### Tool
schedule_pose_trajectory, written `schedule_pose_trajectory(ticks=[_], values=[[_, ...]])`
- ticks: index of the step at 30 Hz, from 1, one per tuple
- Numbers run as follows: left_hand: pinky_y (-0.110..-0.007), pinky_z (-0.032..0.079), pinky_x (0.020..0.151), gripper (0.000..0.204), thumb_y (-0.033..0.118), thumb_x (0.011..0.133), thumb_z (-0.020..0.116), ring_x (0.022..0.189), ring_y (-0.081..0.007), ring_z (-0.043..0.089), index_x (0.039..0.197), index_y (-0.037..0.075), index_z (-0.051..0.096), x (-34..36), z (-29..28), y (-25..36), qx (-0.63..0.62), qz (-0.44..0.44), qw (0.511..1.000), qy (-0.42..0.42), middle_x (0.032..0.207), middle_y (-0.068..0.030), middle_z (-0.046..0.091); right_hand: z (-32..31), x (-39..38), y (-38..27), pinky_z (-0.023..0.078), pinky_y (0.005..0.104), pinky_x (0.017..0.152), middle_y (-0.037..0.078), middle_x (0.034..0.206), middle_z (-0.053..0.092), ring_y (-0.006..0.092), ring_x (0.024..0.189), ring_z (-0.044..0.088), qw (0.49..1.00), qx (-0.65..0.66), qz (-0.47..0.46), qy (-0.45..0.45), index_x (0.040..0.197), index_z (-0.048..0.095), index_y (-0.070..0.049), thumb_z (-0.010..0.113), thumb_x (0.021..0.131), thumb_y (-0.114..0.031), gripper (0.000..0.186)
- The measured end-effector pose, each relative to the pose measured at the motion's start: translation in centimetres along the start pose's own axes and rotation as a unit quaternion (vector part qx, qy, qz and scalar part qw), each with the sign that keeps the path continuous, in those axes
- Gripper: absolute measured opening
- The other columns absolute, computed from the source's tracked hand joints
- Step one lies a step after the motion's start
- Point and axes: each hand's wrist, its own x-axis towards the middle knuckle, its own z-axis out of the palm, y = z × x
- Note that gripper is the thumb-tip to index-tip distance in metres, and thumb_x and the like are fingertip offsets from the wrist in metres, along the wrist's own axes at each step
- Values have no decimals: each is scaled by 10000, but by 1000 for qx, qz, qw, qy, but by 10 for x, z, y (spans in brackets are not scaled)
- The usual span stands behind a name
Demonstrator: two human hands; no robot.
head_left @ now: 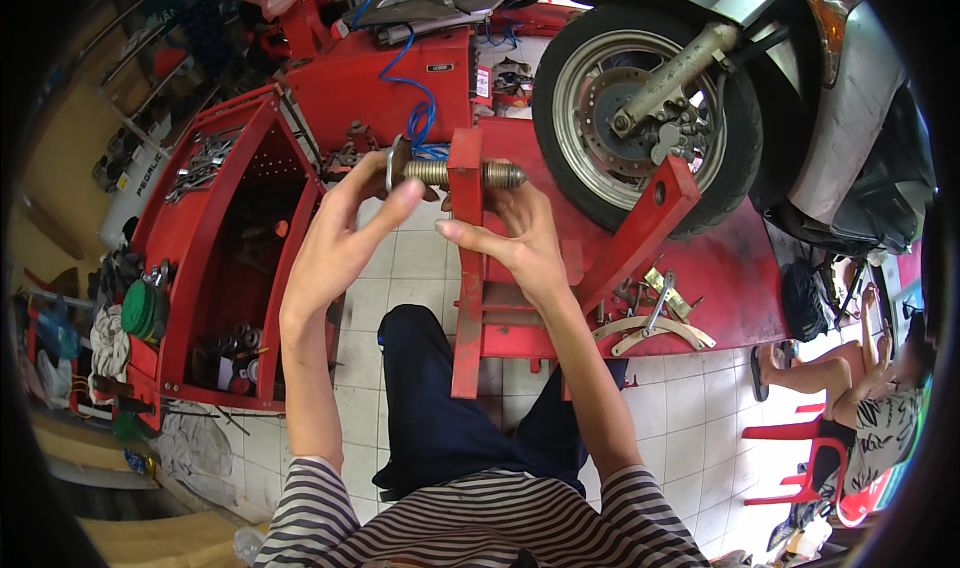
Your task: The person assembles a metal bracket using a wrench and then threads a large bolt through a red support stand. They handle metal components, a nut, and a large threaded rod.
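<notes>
A thick threaded screw (428,174) passes crosswise through the top of a red metal upright (466,208), and its tapered end sticks out on the right. At its left end is a flat metal plate (398,164). My left hand (340,233) is closed around that plate end, thumb in front and fingers partly hidden behind. Below the screw's tip, my right hand (520,238) grips the upright, its thumb across the near face and its fingers mostly hidden behind. A slanted red arm (645,233) of the same frame rises to the right.
A scooter's front wheel (650,118) stands on the red lift platform (740,298). Brake shoes (660,338) and small metal parts lie beside the frame. To the left is a red tool cart (215,258) with wrenches (205,163). A person (850,388) sits at far right.
</notes>
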Motion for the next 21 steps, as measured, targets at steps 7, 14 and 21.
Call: schedule_pose_trajectory(ticks=[7,14,21], values=[[-294,398,993,499,202,889,729,1119,-151,556,1304,-6,546,5,6,7,-181,142,973,9,1210,-71,618,-4,-1,1,433,369,1021,120,1169,667,204,1103,627,1000,-8,-15,-1,1224,599,12,854,745,-134,562],[-266,421,863,316,223,998,594,1004,-98,537,1201,-18,614,6,0,5,-123,6,992,14,1054,-26,619,-5,-1,-1,429,377,1022,127,1164,667,214,1105,624,1000,-1,-1,-2,1217,600,17,854,745,-135,558],[-306,418,986,335,118,943,625,1111,-143,561,1248,-11,575,7,-11,6,-143,103,984,25,1218,-82,625,-3,-1,0,424,384,1029,139,1174,667,224,1112,624,1000,2,0,1,1227,597,22,851,746,-128,565]])
